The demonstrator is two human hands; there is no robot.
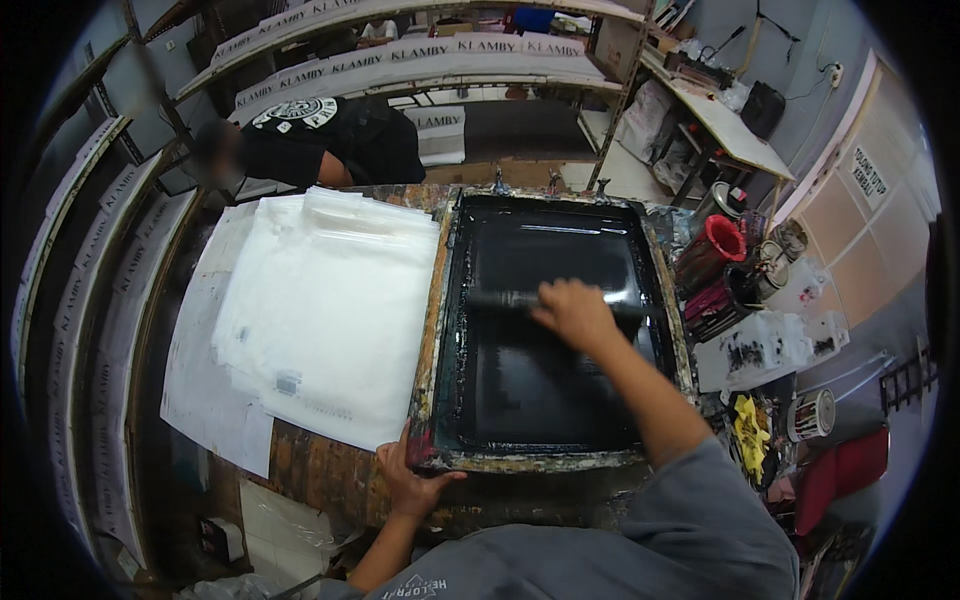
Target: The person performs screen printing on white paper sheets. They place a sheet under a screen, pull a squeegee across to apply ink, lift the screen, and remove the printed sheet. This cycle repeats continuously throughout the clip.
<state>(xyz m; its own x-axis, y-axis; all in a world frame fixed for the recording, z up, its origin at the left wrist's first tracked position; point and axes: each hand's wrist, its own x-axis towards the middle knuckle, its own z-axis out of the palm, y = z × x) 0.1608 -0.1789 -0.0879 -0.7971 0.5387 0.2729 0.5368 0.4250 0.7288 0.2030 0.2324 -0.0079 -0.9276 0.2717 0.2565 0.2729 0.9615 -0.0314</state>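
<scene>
In front of me lies a screen-printing frame with worn, paint-stained wooden rails. Its mesh is dark and glossy with black ink. My right hand is closed over a dark squeegee that lies crosswise on the mesh, about midway along it. The squeegee's blade is hidden. At the frame's near left corner, my left hand has its thumb spread from its fingers and touches the corner, holding nothing. Left of the frame sits a stack of white translucent sheets, a few with small dark print.
Ink cans and a red-rimmed container crowd the table's right side, near a stained clear plastic box and a yellow cloth. Racks with printed sheets line the left and back. Another person in black bends beyond the stack.
</scene>
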